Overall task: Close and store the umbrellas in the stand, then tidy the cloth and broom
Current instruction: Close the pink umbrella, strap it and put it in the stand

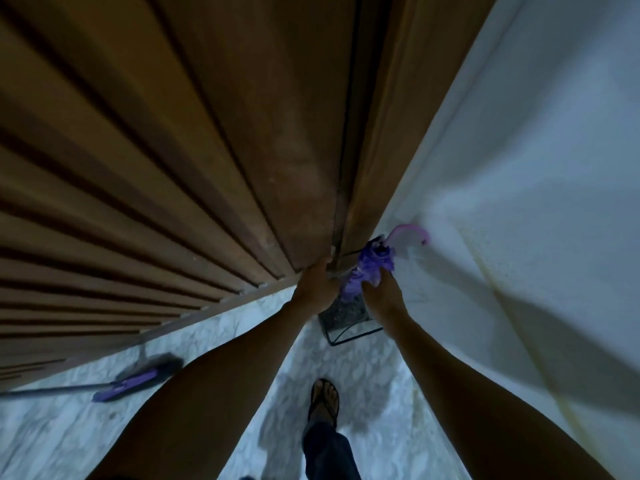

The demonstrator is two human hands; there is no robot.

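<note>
A folded purple umbrella (372, 268) with a curved pink handle (410, 232) stands upright in a black wire umbrella stand (349, 332), in the corner between the wooden door and the white wall. My right hand (382, 294) grips the umbrella's bunched fabric from the right. My left hand (317, 285) is closed at the stand's upper left corner, apparently on its top wire. A broom (138, 380) with a purple head and a dark handle lies on the floor at the lower left. No cloth is in view.
The ribbed wooden door (207, 150) fills the left and top. A white wall (519, 168) runs along the right. My sandalled foot (325, 400) stands on the pale marbled floor (242, 327) just behind the stand.
</note>
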